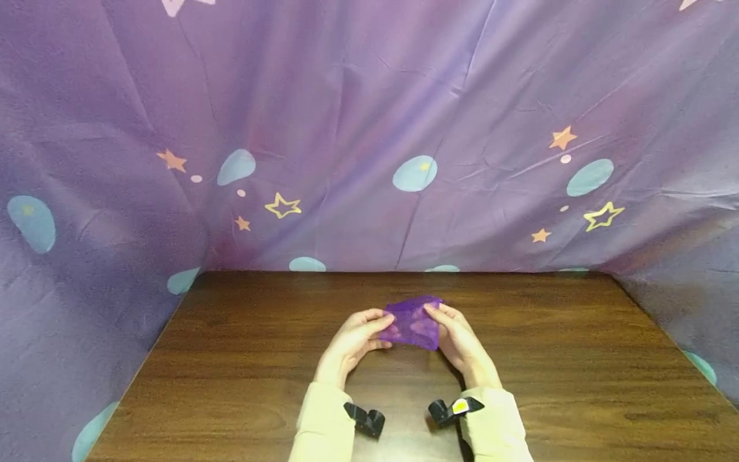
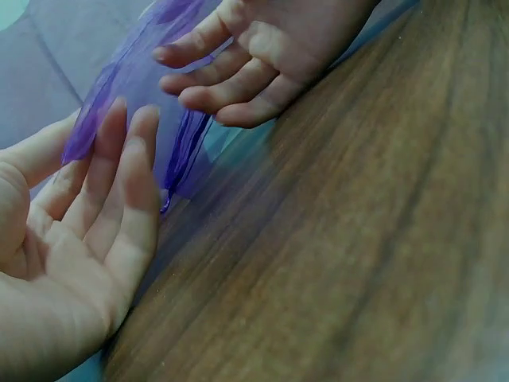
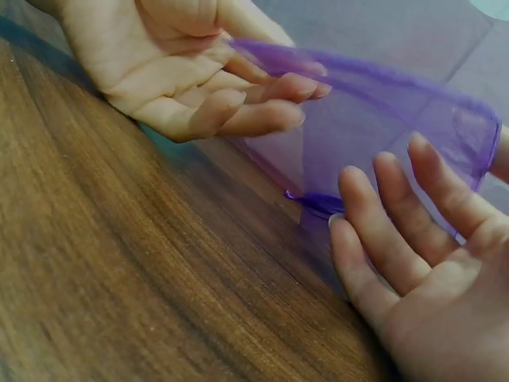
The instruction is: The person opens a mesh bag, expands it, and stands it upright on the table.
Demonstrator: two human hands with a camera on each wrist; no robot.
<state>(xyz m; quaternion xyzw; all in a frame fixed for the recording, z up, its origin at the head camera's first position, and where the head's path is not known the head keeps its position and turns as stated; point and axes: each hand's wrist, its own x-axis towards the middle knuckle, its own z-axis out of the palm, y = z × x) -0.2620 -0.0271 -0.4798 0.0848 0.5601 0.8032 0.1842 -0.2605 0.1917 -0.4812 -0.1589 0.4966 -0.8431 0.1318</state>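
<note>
A sheer purple organza bag (image 1: 411, 328) is stretched between both hands above the table. My left hand (image 1: 356, 339) pinches its left side, thumb in front and fingers behind the thin fabric. At the upper right, my right hand (image 1: 464, 341) pinches the edge between thumb and fingers. In the left wrist view, the fabric (image 2: 119, 87) slants up from the left hand (image 2: 71, 255) toward the right hand (image 2: 278, 48). A darker gathered strip (image 3: 314, 203) hangs along the bag's lower side in the right wrist view. Fingers show through the see-through cloth.
The brown wood-grain table (image 1: 231, 359) spreads around the hands. Behind it and at both sides hangs a purple cloth (image 1: 358, 128) printed with stars and blue ovals. Black wrist mounts (image 1: 365, 420) stick inward from the pale sleeves (image 1: 323, 423).
</note>
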